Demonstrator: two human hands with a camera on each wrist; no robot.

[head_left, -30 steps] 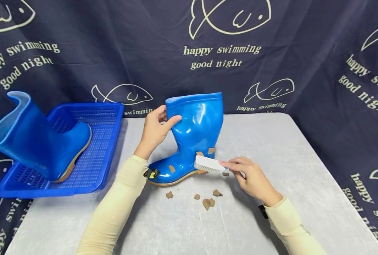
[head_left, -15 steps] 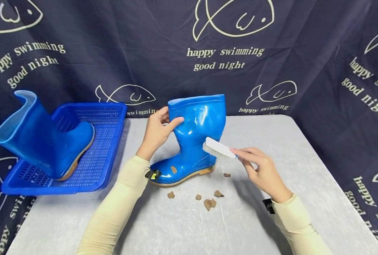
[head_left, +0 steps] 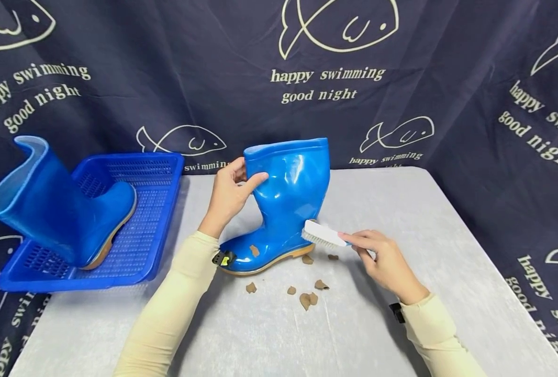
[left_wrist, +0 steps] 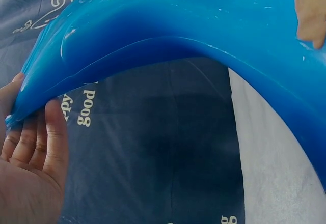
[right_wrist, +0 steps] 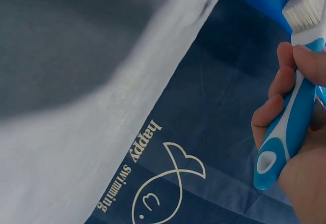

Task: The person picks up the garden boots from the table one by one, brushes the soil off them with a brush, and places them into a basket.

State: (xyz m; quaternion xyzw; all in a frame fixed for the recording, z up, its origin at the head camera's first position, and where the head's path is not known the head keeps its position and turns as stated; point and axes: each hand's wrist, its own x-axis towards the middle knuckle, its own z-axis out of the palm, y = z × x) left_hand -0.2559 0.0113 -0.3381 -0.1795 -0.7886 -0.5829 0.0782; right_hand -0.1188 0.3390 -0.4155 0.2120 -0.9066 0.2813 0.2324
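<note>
A glossy blue rain boot [head_left: 288,193] stands upright on the table, toe to the left. My left hand [head_left: 229,193] grips its shaft near the top rim, thumb on the near side; the left wrist view shows the fingers [left_wrist: 38,142] on the shaft's edge. In my right hand [head_left: 384,262] is a scrub brush [head_left: 323,234] with white bristles, held by its blue and white handle [right_wrist: 290,127]. The brush head is at the boot's heel; whether the bristles touch cannot be told. One brown flake [head_left: 254,251] sticks to the toe.
Several brown flakes [head_left: 307,300] lie on the grey table [head_left: 354,335] in front of the boot and near its heel. At the left, a blue plastic basket [head_left: 163,235] holds a second blue rain boot [head_left: 67,209]. A dark printed curtain [head_left: 241,68] hangs behind.
The brush swept off the boot's ankle, rose to the right, then came down to the heel. The brown flakes at the ankle are gone from the boot; another flake now lies by the heel.
</note>
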